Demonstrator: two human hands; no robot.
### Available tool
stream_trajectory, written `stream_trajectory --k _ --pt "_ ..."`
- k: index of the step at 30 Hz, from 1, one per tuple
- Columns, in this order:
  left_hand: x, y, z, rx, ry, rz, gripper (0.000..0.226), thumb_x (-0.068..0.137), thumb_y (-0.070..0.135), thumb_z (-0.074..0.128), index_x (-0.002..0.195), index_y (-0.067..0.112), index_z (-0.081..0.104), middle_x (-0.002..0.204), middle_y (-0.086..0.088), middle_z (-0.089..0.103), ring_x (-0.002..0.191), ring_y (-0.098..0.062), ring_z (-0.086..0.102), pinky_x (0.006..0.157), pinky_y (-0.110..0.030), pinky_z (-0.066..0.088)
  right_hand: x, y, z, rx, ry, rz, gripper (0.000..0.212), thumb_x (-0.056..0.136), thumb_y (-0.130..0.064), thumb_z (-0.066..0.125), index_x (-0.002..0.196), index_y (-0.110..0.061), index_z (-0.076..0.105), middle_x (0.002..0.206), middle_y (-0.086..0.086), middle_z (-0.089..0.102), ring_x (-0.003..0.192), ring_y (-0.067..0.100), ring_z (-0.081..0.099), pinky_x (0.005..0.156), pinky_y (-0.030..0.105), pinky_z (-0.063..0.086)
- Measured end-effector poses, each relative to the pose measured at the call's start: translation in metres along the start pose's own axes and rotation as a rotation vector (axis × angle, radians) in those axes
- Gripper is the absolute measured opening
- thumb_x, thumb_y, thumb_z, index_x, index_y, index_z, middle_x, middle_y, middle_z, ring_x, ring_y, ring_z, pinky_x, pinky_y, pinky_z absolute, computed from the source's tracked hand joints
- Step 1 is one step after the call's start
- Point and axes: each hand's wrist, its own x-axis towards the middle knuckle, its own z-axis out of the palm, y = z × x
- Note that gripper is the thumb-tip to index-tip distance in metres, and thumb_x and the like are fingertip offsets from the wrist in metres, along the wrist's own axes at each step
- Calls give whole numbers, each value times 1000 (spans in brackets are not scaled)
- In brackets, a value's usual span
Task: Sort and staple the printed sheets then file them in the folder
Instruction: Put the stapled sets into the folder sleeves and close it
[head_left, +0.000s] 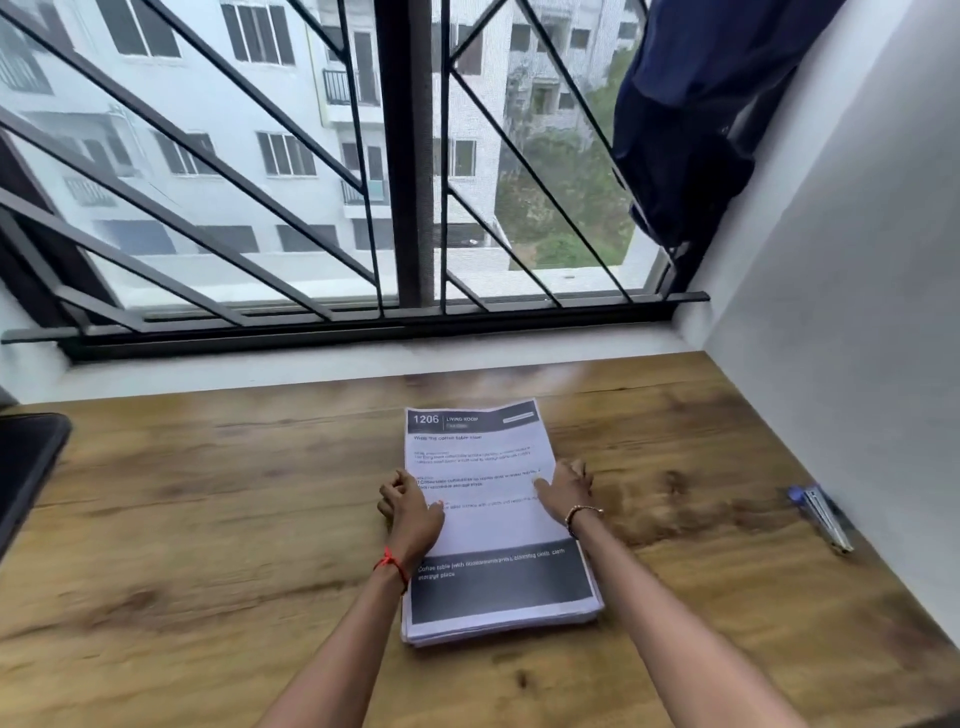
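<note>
Nearest, lower centre: stack (498, 582) of printed sheets lying flat on the desk (208, 519), top sheet headed "1206". Left hand (410, 512) grips the stack's left edge, fingers curled, thumb on the top sheet. Right hand (566, 491) grips the right edge likewise, so the hands are apart, one on each side. Right of frame: blue stapler (823, 517) on the desk, well apart from the stack, near the wall. Left edge: dark flat item (26, 467), identity unclear. Upper frame: barred window (405, 156); blue cloth (691, 114), upper right.
</note>
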Motion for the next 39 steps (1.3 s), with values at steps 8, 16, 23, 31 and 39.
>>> stream_trajectory --k 8,16,23,31,39 --pt "-5 -10 -17 40 76 -34 67 87 23 60 141 6 24 139 -16 18 124 -37 25 103 -42 28 -8 -15 13 -64 161 11 71 91 -42 48 140 2 22 142 14 25 130 32 26 104 44 28" --pt "-14 -61 -102 47 328 -15 48 86 17 62 129 8 45 133 -15 30 123 -33 32 97 -37 33 -26 -107 46 94 203 -291 63 94 -27 48 141 7 22 150 19 19 142 30 15 115 41 17" --pt "-16 -147 -206 26 419 10 42 84 8 62 125 4 52 131 -16 39 123 -32 36 102 -33 29 -81 -221 123 198 78 -524 50 91 -18 54 133 6 37 139 23 35 131 33 32 110 30 22" --pt "-14 -256 -333 25 440 45 43 88 9 60 127 -1 49 135 -15 40 127 -29 36 103 -25 24 -157 -348 222 220 -65 -605 50 93 -16 52 133 7 35 134 22 39 128 33 36 107 27 23" --pt "-12 -339 -421 29 455 -16 48 88 14 61 132 1 46 139 -15 38 132 -28 33 112 -33 23 -211 -427 288 256 -203 -494 45 95 -20 48 130 7 39 131 23 45 122 33 44 100 30 31"
